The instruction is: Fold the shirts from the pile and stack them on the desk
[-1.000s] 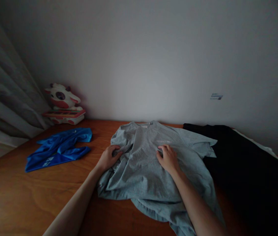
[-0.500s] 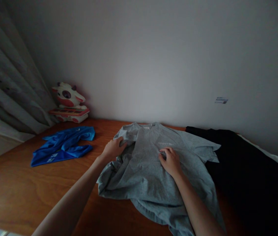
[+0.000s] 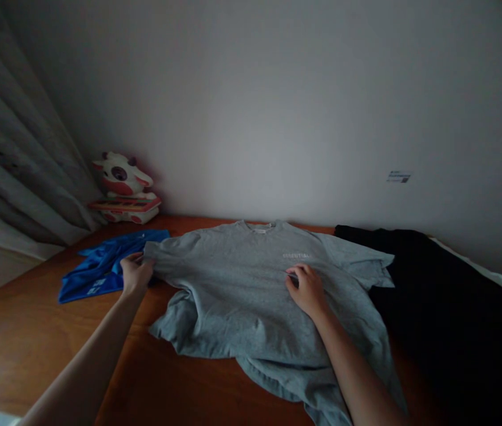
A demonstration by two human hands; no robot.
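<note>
A grey T-shirt (image 3: 242, 284) with pale lettering on its chest lies spread on the wooden table, collar toward the wall, its lower part wrinkled and bunched. My left hand (image 3: 137, 273) grips the edge of the shirt's left sleeve, which is stretched out over part of a blue garment (image 3: 95, 281). Below the lettering, my right hand (image 3: 306, 289) rests on the shirt with fingers curled, pinching a bit of its fabric.
A black garment (image 3: 450, 307) lies on the right, with white cloth (image 3: 473, 264) behind it. A cow-shaped toy keyboard (image 3: 124, 189) stands at the back left of the table (image 3: 20, 343), beside a curtain (image 3: 15, 154). A small label (image 3: 399, 177) is on the wall.
My left hand has moved left with the sleeve, which was folded in and is now extended over the blue garment. My right hand has stayed nearly in place.
</note>
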